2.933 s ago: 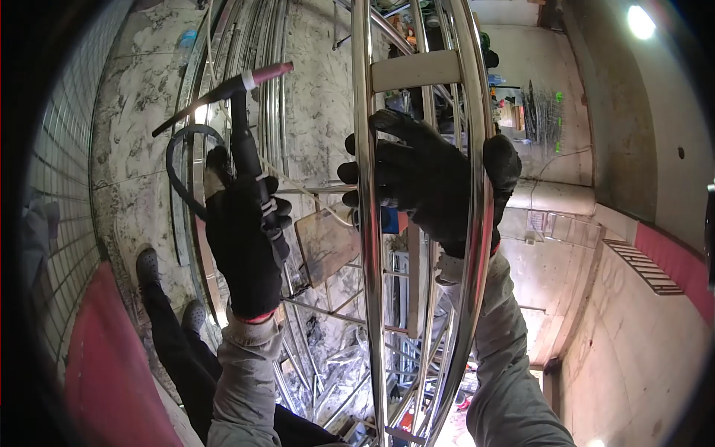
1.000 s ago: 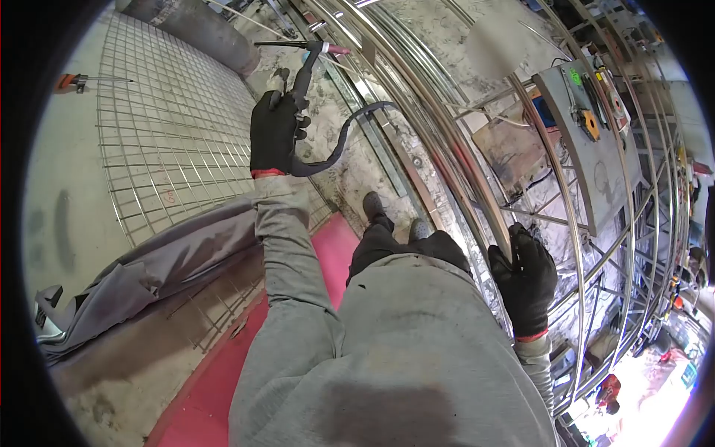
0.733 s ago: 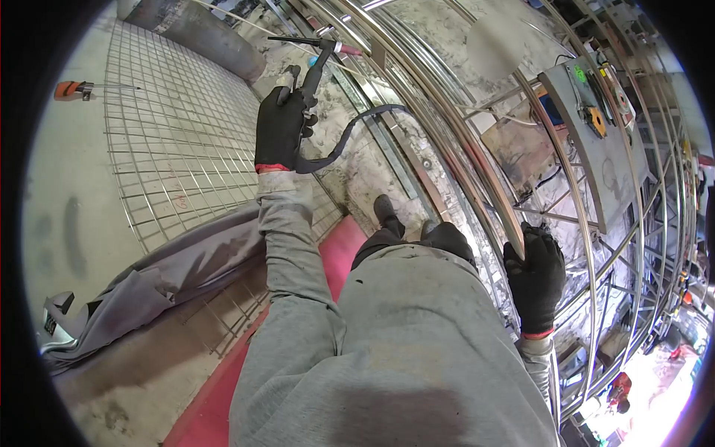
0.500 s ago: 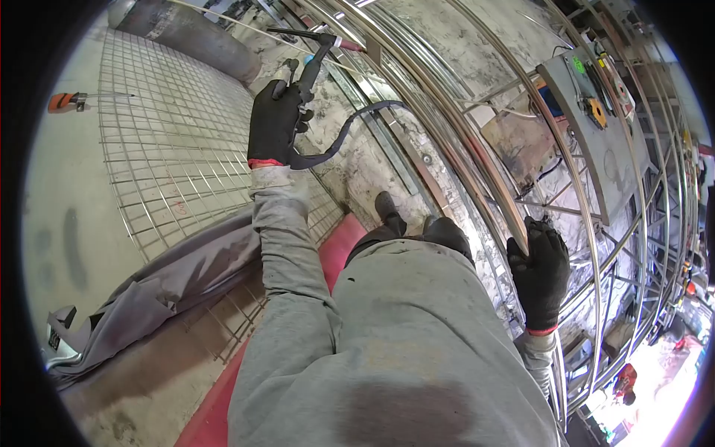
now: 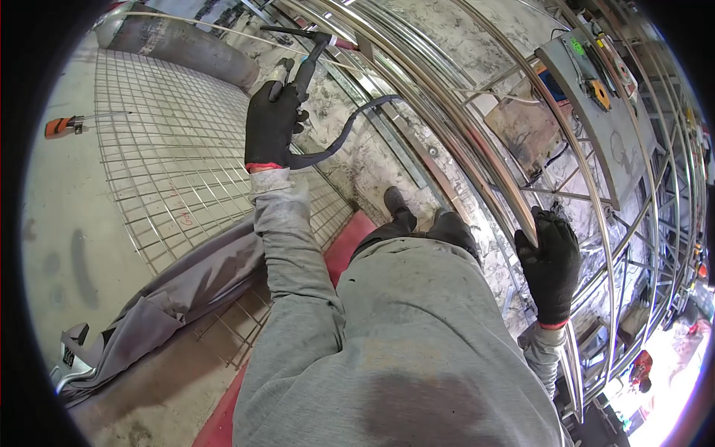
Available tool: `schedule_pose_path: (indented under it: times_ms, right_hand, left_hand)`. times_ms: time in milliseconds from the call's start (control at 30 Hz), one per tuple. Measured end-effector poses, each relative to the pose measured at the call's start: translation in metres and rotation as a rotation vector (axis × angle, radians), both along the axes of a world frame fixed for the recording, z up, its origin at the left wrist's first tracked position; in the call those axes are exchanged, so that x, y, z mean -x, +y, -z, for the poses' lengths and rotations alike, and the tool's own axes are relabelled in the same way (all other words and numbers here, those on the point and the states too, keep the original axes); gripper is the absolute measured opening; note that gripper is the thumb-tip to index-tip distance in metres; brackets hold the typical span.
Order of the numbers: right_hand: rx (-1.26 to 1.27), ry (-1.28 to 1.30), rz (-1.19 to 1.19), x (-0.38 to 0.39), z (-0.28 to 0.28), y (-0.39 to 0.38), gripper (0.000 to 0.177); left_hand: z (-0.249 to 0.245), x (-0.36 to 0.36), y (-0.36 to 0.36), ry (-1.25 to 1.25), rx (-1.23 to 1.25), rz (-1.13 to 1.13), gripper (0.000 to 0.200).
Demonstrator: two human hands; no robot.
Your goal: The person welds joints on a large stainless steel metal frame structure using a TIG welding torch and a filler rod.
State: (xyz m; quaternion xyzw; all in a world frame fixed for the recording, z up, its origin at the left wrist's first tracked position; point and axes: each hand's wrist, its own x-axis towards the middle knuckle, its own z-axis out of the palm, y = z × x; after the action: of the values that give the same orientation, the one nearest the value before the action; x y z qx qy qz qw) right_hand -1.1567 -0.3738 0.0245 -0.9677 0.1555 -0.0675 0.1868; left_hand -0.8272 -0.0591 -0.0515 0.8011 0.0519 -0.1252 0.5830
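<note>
Left hand (image 5: pixel 272 125) was closed on the TIG torch (image 5: pixel 306 73), handle axis running up and slightly right from it, pink nozzle (image 5: pixel 345 43) facing the metal rails (image 5: pixel 512 196); right hand (image 5: pixel 550 257), well apart, was against one rail, couldn't tell if clenched

White glare burns out the area behind and to the right of the right hand (image 5: pixel 550 264); metal tubes (image 5: pixel 503 180) just ahead of it glint. Wire mesh (image 5: pixel 167 141) beside the left hand (image 5: pixel 270 125) gets softer, even light. Fisheye distortion bends the surroundings within black edges.
</note>
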Motion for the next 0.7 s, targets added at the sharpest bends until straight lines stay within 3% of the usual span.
schedule_pose_path:
  times_ms: [500,700]
  right_hand:
    - [-0.043,-0.003,0.004,0.0,-0.001,-0.001,0.034]
    - [-0.077,-0.008,0.025,0.0,0.0,-0.001,0.037]
  left_hand:
    - [0.008,0.012,-0.005,-0.024,-0.014,-0.024,0.023]
    - [0.011,0.018,-0.007,-0.058,-0.001,-0.024,0.039]
